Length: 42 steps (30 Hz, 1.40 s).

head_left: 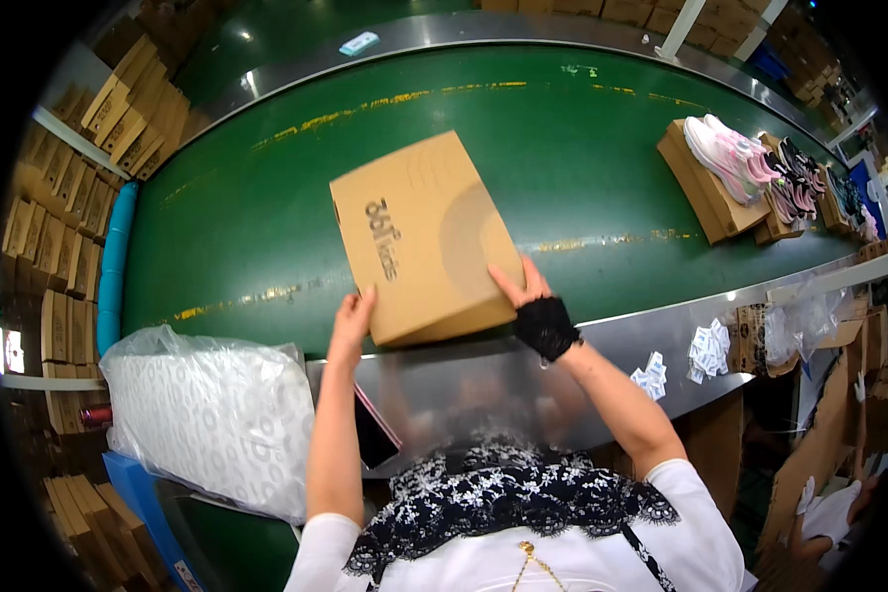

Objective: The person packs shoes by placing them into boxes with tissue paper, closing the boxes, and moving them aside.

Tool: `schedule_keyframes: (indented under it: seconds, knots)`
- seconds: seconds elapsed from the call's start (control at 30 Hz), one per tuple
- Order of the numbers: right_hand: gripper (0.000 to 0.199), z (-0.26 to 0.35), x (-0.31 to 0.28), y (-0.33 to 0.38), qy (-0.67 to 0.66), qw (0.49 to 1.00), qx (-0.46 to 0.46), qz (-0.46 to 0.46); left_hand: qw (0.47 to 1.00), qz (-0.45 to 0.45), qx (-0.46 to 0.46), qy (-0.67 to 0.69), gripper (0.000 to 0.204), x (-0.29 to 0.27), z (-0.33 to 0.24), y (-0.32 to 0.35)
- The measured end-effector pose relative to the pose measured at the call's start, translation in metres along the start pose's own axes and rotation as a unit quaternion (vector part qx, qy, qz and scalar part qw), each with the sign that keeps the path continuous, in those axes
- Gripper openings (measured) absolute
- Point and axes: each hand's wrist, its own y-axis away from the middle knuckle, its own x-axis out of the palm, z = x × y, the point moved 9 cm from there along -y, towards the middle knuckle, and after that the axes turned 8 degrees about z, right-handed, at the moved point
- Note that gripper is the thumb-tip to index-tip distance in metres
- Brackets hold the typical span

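Observation:
A closed brown cardboard shoebox lies tilted on the green conveyor belt, its near edge over the belt's metal rim. My left hand grips the box's near left corner. My right hand, with a black lace band at the wrist, presses flat on the near right part of the lid. Both forearms reach up from the lower edge.
Further right on the belt stand open shoeboxes with pink sneakers on top and darker pairs behind. A plastic bag of white packing material sits at my left. Small white packets lie on the metal ledge. Stacked cardboard boxes line the left side.

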Motion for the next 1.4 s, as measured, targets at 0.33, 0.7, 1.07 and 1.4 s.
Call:
schedule_keyframes:
  seconds: [0.33,0.7,1.07,1.4]
  knots:
    - [0.056,0.044,-0.136,-0.035,-0.273,0.956,-0.013,-0.107,0.902,0.125,-0.082,0.405,0.057,0.033,-0.081,0.071]
    - [0.044,-0.028,0.033,0.048,-0.055,0.992,0.007,0.111,0.878,-0.077,0.078,0.466,0.048,-0.077,-0.108,0.222]
    - [0.058,-0.04,0.08,0.099,0.063,0.977,0.088,0.182,0.723,-0.503,0.212,0.423,0.067,-0.191,0.008,0.473]
    - [0.034,-0.027,0.066,0.167,0.118,0.991,0.062,0.012,0.741,-0.495,0.097,0.442,0.05,-0.223,0.076,0.364]
